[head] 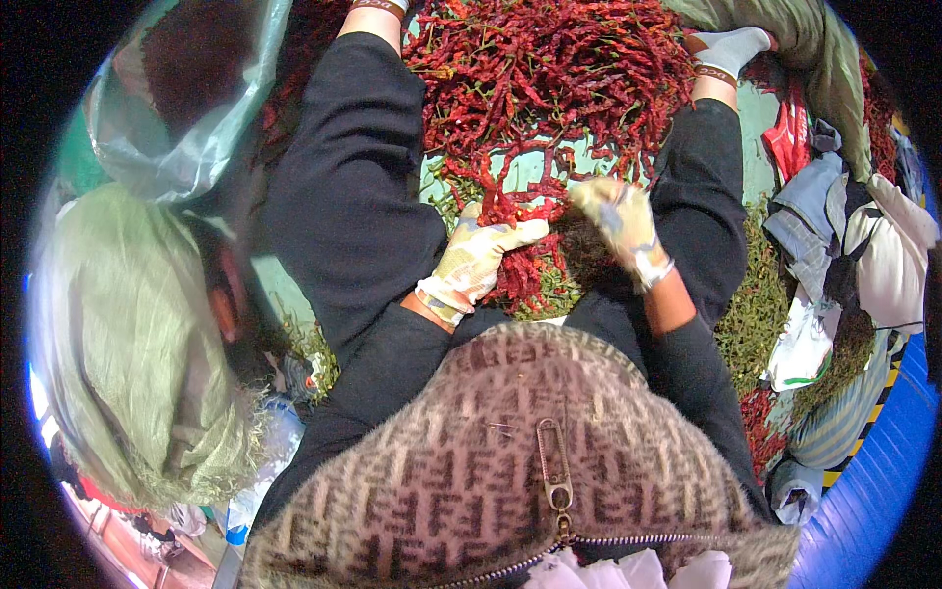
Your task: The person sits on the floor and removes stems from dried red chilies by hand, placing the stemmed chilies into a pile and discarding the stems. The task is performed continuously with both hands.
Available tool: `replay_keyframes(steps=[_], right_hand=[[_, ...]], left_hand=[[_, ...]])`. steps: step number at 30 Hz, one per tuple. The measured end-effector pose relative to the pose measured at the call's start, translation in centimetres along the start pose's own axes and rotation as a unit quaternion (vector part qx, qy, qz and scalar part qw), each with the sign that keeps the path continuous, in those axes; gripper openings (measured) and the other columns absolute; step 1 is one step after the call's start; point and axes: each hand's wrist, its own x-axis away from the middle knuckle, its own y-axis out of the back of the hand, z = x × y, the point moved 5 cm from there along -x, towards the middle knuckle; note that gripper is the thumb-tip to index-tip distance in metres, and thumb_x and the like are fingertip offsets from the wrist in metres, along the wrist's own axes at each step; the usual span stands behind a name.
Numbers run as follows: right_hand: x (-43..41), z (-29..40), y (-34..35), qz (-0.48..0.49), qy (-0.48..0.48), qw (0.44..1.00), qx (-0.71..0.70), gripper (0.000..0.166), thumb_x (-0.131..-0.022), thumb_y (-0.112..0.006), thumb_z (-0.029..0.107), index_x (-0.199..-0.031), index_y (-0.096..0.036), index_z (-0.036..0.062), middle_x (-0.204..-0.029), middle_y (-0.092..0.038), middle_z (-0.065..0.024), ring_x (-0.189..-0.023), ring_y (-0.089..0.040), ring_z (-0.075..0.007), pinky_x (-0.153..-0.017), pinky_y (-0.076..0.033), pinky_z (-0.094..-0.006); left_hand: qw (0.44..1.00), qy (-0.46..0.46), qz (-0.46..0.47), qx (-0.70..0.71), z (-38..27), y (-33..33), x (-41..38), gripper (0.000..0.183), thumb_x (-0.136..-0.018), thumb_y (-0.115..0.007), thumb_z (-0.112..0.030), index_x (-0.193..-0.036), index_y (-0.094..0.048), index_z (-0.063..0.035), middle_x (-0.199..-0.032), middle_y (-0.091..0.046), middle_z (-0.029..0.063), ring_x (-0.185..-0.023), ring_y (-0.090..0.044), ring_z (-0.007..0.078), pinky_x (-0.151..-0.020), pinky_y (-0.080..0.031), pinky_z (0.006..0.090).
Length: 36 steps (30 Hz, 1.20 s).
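My left hand (478, 258), in a pale patterned glove, is closed round a bunch of dried red chillies (508, 210) between my legs. To its right is my right hand (614, 221), in a matching glove; it is blurred, its fingers are bent, and whether it holds anything cannot be told. A large heap of dried red chillies (552, 66) spreads beyond both hands, between my feet. Below my left hand, more red chillies (521, 280) lie on green stems (559, 291).
A stuffed green woven sack (132, 331) stands at the left, below a clear plastic bag (199, 162) with dark red contents. At the right are piled green stems (751, 309), crumpled cloths (809, 199), a white plastic bag (802, 342) and a striped roll (846, 420).
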Motion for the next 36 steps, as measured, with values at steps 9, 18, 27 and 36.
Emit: replay_keyframes(steps=[9,18,27,36], right_hand=[[-9.5,-1.3,-0.2,-0.051,0.054,0.919,0.386,0.025,-0.078,-0.065,0.018,-0.100,-0.064,0.0067,-0.097,-0.060,-0.0203,-0.092,-0.061,-0.0385,-0.080,-0.050,-0.0448],[-3.1,-4.0,3.6,0.048,-0.135,0.986,-0.086,0.016,-0.083,-0.070,0.017,-0.086,-0.069,0.0013,-0.066,-0.062,-0.0018,-0.056,-0.055,-0.0079,-0.048,-0.043,-0.0236],[3.2,0.3,-0.2,0.075,-0.115,0.930,-0.340,0.021,-0.088,-0.063,0.009,-0.101,-0.063,-0.0075,-0.085,-0.068,-0.0105,-0.073,-0.066,-0.0158,-0.063,-0.054,-0.0263],[5.8,1.7,-2.8,0.071,-0.045,0.987,-0.140,0.015,-0.076,-0.065,0.012,-0.076,-0.062,-0.0031,-0.066,-0.057,-0.0103,-0.061,-0.055,-0.0139,-0.060,-0.044,-0.0298]], left_hand=[[0.962,0.012,0.052,0.269,-0.7,-1.5,-0.5,0.030,-0.092,-0.061,-0.017,-0.113,-0.064,0.0044,-0.110,-0.067,0.0125,-0.104,-0.063,0.0204,-0.098,-0.045,0.0354],[0.960,0.015,-0.014,0.280,-1.1,-1.4,-0.5,0.024,-0.081,-0.069,0.001,-0.104,-0.066,0.0041,-0.102,-0.069,0.0111,-0.093,-0.067,0.0193,-0.087,-0.053,0.0329],[0.985,-0.007,-0.013,0.171,-1.1,-2.0,-0.4,0.031,-0.079,-0.074,-0.007,-0.108,-0.066,0.0010,-0.101,-0.069,0.0064,-0.090,-0.065,0.0158,-0.086,-0.051,0.0318],[0.987,-0.042,0.031,0.150,0.1,-2.4,-0.8,0.029,-0.078,-0.075,-0.005,-0.105,-0.067,-0.0012,-0.096,-0.070,0.0037,-0.084,-0.065,0.0119,-0.077,-0.052,0.0279]])
